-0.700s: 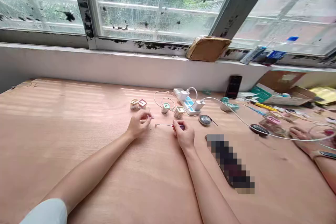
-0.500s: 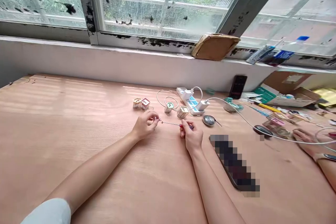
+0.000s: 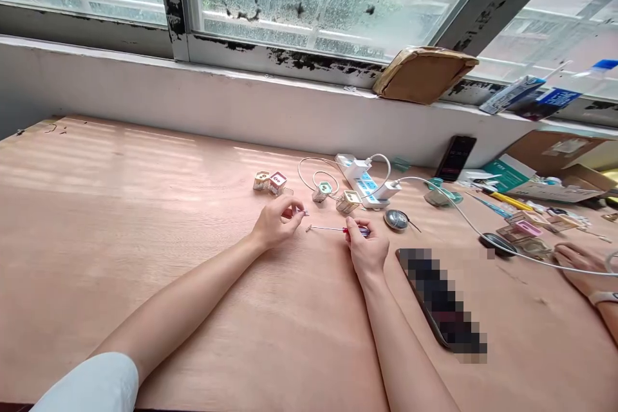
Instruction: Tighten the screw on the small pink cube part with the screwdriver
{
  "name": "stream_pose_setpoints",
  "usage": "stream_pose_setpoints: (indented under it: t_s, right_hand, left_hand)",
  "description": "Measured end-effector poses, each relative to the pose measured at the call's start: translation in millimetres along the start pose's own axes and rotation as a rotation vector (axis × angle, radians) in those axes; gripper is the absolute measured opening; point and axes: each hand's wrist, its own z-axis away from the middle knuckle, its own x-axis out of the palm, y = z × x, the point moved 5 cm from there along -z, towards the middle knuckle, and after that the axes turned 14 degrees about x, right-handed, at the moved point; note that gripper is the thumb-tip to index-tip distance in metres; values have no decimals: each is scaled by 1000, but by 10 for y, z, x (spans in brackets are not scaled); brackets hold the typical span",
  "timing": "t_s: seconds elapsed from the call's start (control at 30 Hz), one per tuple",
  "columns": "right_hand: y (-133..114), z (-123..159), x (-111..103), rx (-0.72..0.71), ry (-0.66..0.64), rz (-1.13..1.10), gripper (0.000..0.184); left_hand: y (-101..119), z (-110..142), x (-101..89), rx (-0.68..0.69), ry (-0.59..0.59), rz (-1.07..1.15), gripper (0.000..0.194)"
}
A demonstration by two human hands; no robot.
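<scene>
My right hand [image 3: 367,247] is closed round the handle of a screwdriver [image 3: 328,228], whose thin shaft points left. A tiny brownish piece [image 3: 309,228] sits at the shaft's tip. Just left of the tip, my left hand [image 3: 279,223] pinches a small pale piece [image 3: 302,212], too small to name. Beyond the hands stand small box-like pieces with coloured tops: a yellow one [image 3: 261,181], a red one [image 3: 278,183], a green one [image 3: 322,192] and a cream one [image 3: 348,202].
A white power strip [image 3: 363,184] with plugged-in chargers and a white cable lies behind. To the right are a round metal dish [image 3: 396,220], a phone [image 3: 441,302], a black oval object [image 3: 497,244] and another person's hand [image 3: 582,267]. A cardboard box [image 3: 555,167] stands farther back.
The screwdriver tip has drawn away from the small piece in my left hand, leaving a wider gap. The whole view has shifted, so things appear farther right.
</scene>
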Motion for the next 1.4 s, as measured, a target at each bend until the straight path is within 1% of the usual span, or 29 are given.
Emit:
stream_pose_setpoints:
  t_s: [0.1, 0.27, 0.5, 0.63, 0.73, 0.8, 0.93, 1.03, 1.23, 1.4]
  right_hand:
    - [3, 3, 19, -2, -44, 18, 44]
    - [13, 33, 94, 0, -153, 49, 43]
    - [-27, 68, 143, -38, -223, 70, 42]
    - [-37, 67, 154, -41, -228, 78, 41]
    - [-39, 58, 135, -34, -185, 59, 41]
    - [-42, 55, 112, -28, -144, 52, 42]
    - [-71, 79, 84, -27, -112, 9, 41]
    - [-116, 132, 115, -43, -158, -19, 40]
    - [-178, 240, 244, -60, -295, 11, 40]
    - [-174, 268, 298, -35, -375, 7, 41]
  left_hand:
    - [-5, 6, 25, 4, -48, 6, 11]
    - [11, 9, 77, 28, -172, 35, 12]
    - [0, 21, 106, 32, -222, 93, 18]
    - [-19, 28, 122, 3, -279, 50, 19]
    - [-47, 28, 109, -46, -269, 30, 20]
    - [-78, 32, 103, -90, -250, 59, 21]
    - [-163, 45, 82, -187, -169, 142, 26]
    - [-192, 42, 60, -230, -126, 144, 28]
    - [-121, 13, 59, -210, -185, 95, 23]
    - [-144, 17, 57, -199, -199, 66, 24]
